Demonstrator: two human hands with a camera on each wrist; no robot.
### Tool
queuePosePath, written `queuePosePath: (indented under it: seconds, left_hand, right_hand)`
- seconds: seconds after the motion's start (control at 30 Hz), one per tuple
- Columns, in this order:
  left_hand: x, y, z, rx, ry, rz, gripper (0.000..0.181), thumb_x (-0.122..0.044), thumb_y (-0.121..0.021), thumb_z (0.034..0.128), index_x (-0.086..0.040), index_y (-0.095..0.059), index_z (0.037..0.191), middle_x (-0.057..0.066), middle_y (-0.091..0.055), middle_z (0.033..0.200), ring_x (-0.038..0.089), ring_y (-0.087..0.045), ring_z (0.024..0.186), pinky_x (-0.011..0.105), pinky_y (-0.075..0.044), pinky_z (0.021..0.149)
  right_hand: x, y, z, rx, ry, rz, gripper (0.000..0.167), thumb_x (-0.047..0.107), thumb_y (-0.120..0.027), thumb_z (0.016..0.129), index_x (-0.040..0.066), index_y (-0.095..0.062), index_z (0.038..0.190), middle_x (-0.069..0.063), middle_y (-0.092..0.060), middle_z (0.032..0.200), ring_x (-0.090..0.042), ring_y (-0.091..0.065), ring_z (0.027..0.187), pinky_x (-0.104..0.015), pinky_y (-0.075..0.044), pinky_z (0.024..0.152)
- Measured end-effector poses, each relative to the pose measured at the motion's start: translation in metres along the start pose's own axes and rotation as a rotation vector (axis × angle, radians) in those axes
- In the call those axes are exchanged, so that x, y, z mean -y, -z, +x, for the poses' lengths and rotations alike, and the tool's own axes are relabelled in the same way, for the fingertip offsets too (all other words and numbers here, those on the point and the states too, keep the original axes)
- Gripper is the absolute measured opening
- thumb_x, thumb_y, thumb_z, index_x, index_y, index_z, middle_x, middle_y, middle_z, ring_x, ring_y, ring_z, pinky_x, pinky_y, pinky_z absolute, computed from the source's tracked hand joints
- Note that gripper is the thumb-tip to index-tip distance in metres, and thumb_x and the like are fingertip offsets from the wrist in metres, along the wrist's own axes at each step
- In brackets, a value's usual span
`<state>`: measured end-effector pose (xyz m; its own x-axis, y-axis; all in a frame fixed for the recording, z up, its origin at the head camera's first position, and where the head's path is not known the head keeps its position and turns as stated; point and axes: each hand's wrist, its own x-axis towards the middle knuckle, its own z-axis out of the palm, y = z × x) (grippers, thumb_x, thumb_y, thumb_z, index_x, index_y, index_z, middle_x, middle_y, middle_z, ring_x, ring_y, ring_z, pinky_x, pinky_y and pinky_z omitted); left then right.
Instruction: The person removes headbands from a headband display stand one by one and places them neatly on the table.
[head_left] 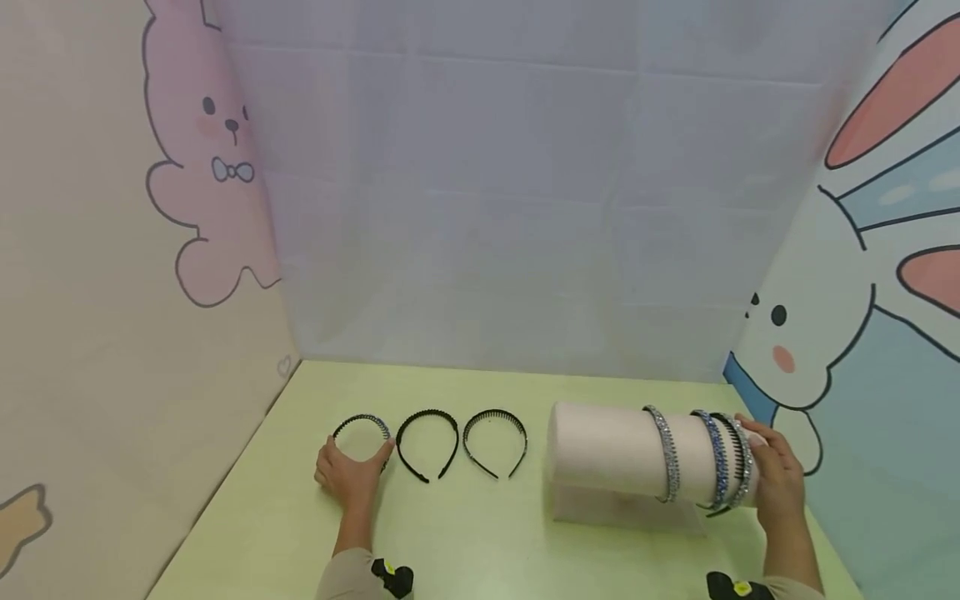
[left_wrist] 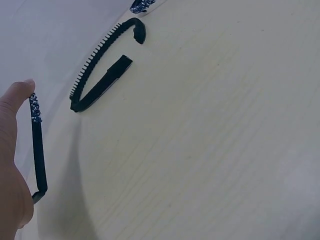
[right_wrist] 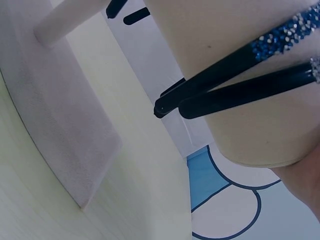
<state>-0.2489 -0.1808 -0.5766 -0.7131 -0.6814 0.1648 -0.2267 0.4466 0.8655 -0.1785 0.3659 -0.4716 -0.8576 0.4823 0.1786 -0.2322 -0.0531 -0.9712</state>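
At the left of the head view, my left hand (head_left: 352,479) grips a dark, glittery headband (head_left: 365,417), thumb on one side and fingers on the other. The left wrist view shows the thumb (left_wrist: 19,95) against this headband's sparkly part (left_wrist: 35,107). My right hand (head_left: 782,479) holds the right end of a pale cylindrical headband stand (head_left: 607,442), beside a silver headband (head_left: 744,462). Its fingertips are partly hidden. Also round the cylinder are a blue sparkly headband (head_left: 717,458) and another silver one (head_left: 666,454).
A black headband (head_left: 427,412) and a toothed dark headband (head_left: 495,413) lie on the pale green table (head_left: 465,550), between my left hand and the stand. The stand has a flat base (right_wrist: 65,115). Walls with cartoon rabbits flank the table; a pale sheet (head_left: 487,208) hangs behind.
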Motion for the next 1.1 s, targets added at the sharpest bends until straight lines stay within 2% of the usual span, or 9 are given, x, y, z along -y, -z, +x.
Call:
queuePosePath:
  seconds: [0.2,0.37,0.57,0.7,0.87,0.97,1.1]
  left_hand:
    - [0.005,-0.006,0.01,0.023,0.026,0.033,0.111,-0.038,-0.087,0.0581,0.006,-0.026,0.14,0.029,-0.026,0.136,0.045,-0.018,0.124,0.055,-0.016,0.099]
    - [0.009,-0.01,0.017,0.069,0.052,0.058,0.112,-0.037,-0.087,0.0587,0.008,-0.024,0.14,0.031,-0.023,0.137,0.046,-0.015,0.126,0.054,-0.014,0.101]
    - [0.008,-0.016,0.024,0.117,0.052,0.203,0.112,-0.038,-0.086,0.059,0.014,-0.023,0.135,0.035,-0.024,0.132,0.048,-0.013,0.124,0.053,-0.01,0.103]
    - [0.004,-0.019,0.027,0.172,0.062,0.294,0.11,-0.04,-0.085,0.0603,0.016,-0.024,0.132,0.038,-0.022,0.13,0.05,-0.015,0.12,0.054,-0.012,0.101]
    - [0.003,-0.017,0.029,0.198,0.088,0.259,0.106,-0.037,-0.085,0.0599,0.012,-0.027,0.133,0.038,-0.019,0.127,0.05,-0.015,0.113,0.058,-0.019,0.093]
    - [0.005,-0.014,0.029,0.209,0.077,0.23,0.104,-0.035,-0.085,0.0595,0.012,-0.028,0.132,0.038,-0.018,0.123,0.052,-0.013,0.111,0.06,-0.02,0.089]
    - [0.007,-0.011,0.03,0.239,0.075,0.235,0.101,-0.034,-0.084,0.0615,0.012,-0.027,0.131,0.039,-0.017,0.119,0.053,-0.014,0.108,0.06,-0.021,0.086]
  right_hand:
    - [-0.002,-0.001,0.0,0.033,-0.009,-0.021,0.027,0.018,-0.05,0.097,0.006,-0.062,0.118,0.017,-0.061,0.111,-0.005,-0.049,0.106,-0.013,-0.036,0.079]
    - [-0.001,0.0,0.0,0.032,-0.022,-0.033,0.028,0.019,-0.05,0.097,0.008,-0.062,0.119,0.019,-0.061,0.111,-0.004,-0.049,0.106,-0.013,-0.036,0.079]
    - [-0.001,-0.001,-0.002,0.022,0.004,-0.02,0.027,0.017,-0.049,0.097,0.004,-0.062,0.118,0.017,-0.062,0.11,-0.005,-0.05,0.106,-0.013,-0.037,0.08]
    - [0.001,0.0,-0.001,0.003,0.0,-0.041,0.027,0.019,-0.05,0.097,0.006,-0.062,0.118,0.017,-0.062,0.11,-0.005,-0.05,0.105,-0.013,-0.036,0.079]
    - [0.002,0.001,0.001,0.005,-0.005,-0.05,0.029,0.021,-0.051,0.097,0.006,-0.061,0.119,0.018,-0.061,0.111,-0.005,-0.049,0.106,-0.012,-0.036,0.079]
    - [0.002,0.002,0.001,0.008,-0.008,-0.044,0.029,0.021,-0.051,0.097,0.007,-0.061,0.119,0.018,-0.061,0.111,-0.004,-0.049,0.106,-0.012,-0.036,0.079]
    - [0.001,0.001,0.0,0.008,-0.002,-0.044,0.028,0.019,-0.051,0.097,0.006,-0.061,0.119,0.018,-0.061,0.111,-0.004,-0.049,0.106,-0.012,-0.036,0.079]
